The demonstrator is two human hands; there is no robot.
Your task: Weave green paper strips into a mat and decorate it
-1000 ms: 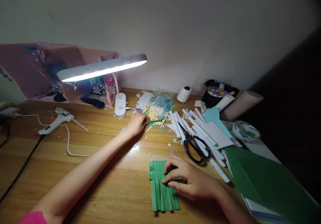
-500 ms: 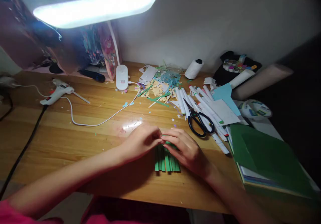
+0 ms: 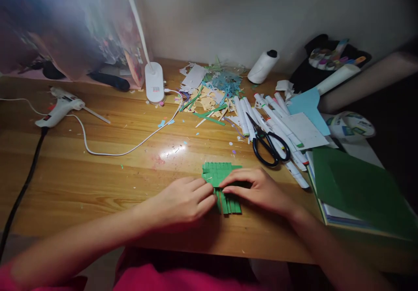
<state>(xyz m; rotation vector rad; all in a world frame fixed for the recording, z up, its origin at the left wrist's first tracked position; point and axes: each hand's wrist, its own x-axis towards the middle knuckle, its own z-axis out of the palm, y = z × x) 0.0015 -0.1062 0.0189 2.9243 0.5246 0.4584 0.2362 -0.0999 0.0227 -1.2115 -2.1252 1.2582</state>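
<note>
A piece of green paper strips [image 3: 217, 174] lies on the table before me; its upper part looks woven, while separate strips fan toward me at the bottom. My left hand [image 3: 192, 198] is at its left edge, fingers curled and fingertips closed on the strips. From the right, my right hand [image 3: 257, 188] reaches over the paper, thumb and forefinger pinching at its middle close to the left fingertips. The exact grip is partly hidden under the fingers. Beyond my right hand rest black-handled scissors [image 3: 269, 145] on several white markers [image 3: 244, 117].
Paper scraps [image 3: 209, 93] are heaped at the back, near a thread spool [image 3: 264, 67] and the white lamp base [image 3: 154, 82]. A glue gun [image 3: 62, 108] with a black cord lies left. Green paper sheets [image 3: 362, 186] are stacked right, behind them a tape roll [image 3: 351, 125].
Both hands have shifted down toward me on the green paper, uncovering its woven upper part. The view has tilted down, so the lamp's bright head is out of sight.
</note>
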